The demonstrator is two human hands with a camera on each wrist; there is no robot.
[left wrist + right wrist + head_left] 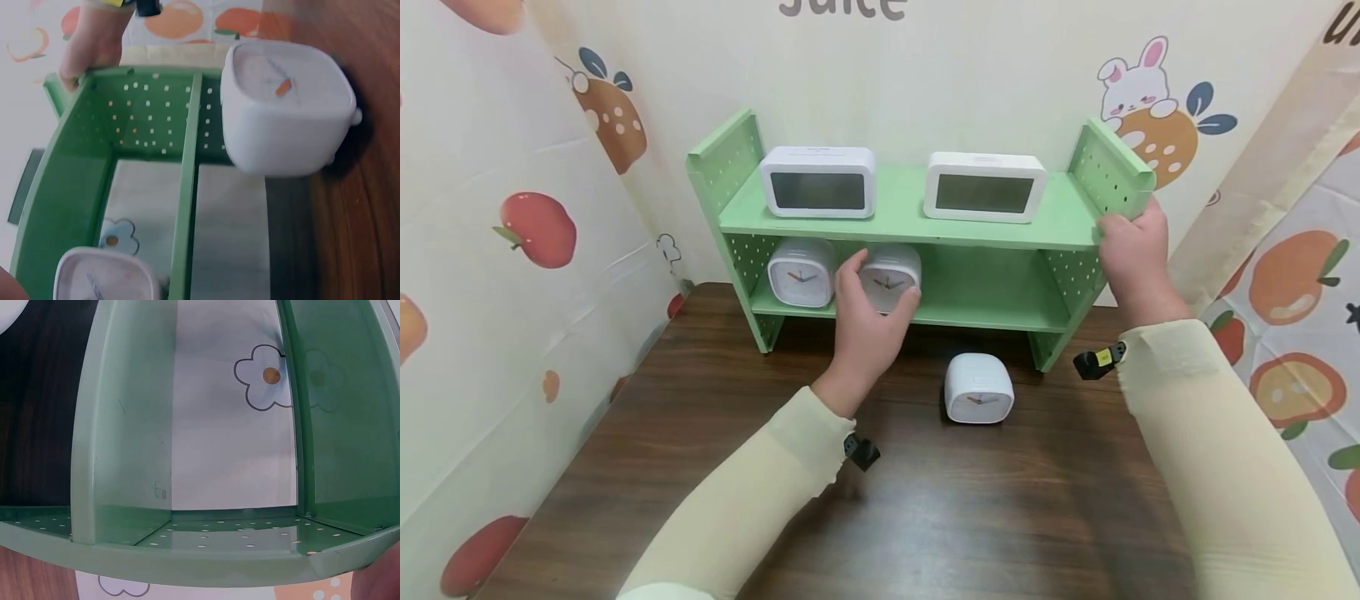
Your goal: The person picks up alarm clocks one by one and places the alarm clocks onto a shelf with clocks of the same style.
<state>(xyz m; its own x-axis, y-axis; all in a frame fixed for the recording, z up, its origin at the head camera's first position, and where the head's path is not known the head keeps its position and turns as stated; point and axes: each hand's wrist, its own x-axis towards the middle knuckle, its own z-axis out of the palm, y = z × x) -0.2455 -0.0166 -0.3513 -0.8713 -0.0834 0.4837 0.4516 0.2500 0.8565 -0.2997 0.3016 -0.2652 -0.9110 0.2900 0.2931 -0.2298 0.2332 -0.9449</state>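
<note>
My left hand holds a small white alarm clock on the lower board of the green shelf, forefinger along one side and thumb at the other. Only a bit of this hand shows at the edge of the left wrist view, beside the same clock. The right hand grips the shelf's right side panel near its front edge; its fingers are partly hidden behind the panel. A matching white alarm clock sits left of the held one. Another alarm clock stands on the table before the shelf.
Two white digital clocks with dark displays, one left and one right, stand on the top board. The shelf rests on a dark wooden table. Printed fabric with fruit pictures hangs behind and at both sides.
</note>
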